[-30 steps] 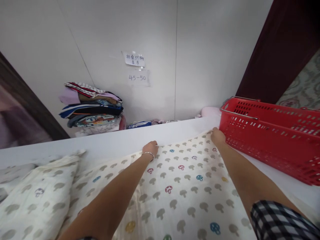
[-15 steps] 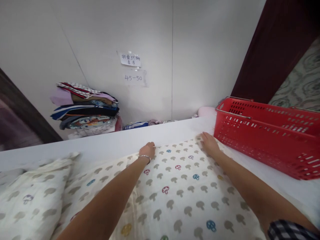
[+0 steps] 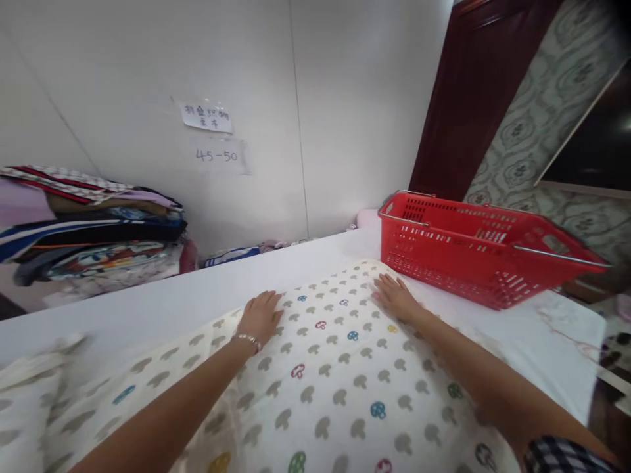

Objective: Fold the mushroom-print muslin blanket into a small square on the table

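Note:
A cream cloth [image 3: 340,374] printed with grey and coloured mushrooms is spread over the white table. My left hand [image 3: 261,317], with a bracelet at the wrist, lies flat on the cloth near its far edge, fingers extended. Farther right, my right hand [image 3: 396,297] rests palm down close to the cloth's far right corner, its fingers stretched out. Neither hand grips the fabric. At the lower left, part of the cloth lies bunched or folded over in a raised heap.
Just beyond my right hand stands a red plastic basket [image 3: 444,256] with metal handles on the white table [image 3: 197,292]. Folded clothes [image 3: 98,230] are stacked at the left by the wall. Handwritten paper signs [image 3: 207,118] hang on the wall.
Both hands have come from the cloth's far edge to lie flat on top, fingers now spread out. The view has turned right, showing more of the basket and the table's right end.

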A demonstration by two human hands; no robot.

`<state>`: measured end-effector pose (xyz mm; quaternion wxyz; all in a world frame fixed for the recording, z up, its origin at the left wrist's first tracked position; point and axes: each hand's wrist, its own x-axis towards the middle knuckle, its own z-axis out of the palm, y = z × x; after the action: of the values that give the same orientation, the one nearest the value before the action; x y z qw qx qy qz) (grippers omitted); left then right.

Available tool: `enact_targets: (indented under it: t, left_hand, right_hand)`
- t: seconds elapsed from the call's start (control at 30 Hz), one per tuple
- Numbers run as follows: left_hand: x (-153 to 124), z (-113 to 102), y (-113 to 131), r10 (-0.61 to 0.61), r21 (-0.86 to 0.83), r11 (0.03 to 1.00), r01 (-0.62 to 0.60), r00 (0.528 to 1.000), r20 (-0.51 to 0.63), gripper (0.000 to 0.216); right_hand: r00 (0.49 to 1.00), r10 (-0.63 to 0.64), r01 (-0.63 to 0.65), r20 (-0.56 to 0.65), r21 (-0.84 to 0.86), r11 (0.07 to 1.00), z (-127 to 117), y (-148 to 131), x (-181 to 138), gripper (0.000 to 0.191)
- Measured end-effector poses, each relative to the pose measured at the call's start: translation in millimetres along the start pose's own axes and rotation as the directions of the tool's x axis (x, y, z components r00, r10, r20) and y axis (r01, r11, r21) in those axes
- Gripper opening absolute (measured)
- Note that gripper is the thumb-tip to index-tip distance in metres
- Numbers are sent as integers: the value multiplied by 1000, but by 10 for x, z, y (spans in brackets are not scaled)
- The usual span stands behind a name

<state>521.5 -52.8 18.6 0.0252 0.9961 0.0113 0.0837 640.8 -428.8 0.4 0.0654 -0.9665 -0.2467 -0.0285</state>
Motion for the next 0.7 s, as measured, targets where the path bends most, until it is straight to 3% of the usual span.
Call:
enact_targets:
  t: [0.1,0.17,0.27,0.4,0.5,0.6,0.7]
  left_hand:
    - [-478,76,-58,179,-32,983,-180,983,-29,43]
    - [-797,156,-91,255,-46,965,-258,965,-59,48]
    - [-1116,254,-68,259,-57,964,-260,965,-29,53]
    - [-1216,222,34,171,-71,984,-166,983,64,55]
    - [-1334,131,64,157,-91,984,-153,987,36,56]
    - [-1674,109,49,223,-97,970,-225,974,-33,54]
    - [-2126,151,61,349,-69,932,-355,933,-88,50]
  right_hand:
    - [999,-6,4,-32,-43,999,-51,179,-630,59]
    - [997,56,-59,-45,-67,996,-52,371,-1053,60]
    - [974,223,-225,-39,-62,972,-24,653,-1502,60]
    - [919,385,-377,-82,95,921,-116,871,-1710,56]
    - [826,537,-503,-171,205,839,-325,989,-1817,52]
    - [731,672,-640,-119,219,736,-498,1117,-1998,43]
    - [725,688,-670,-38,194,717,-526,1193,-2135,31]
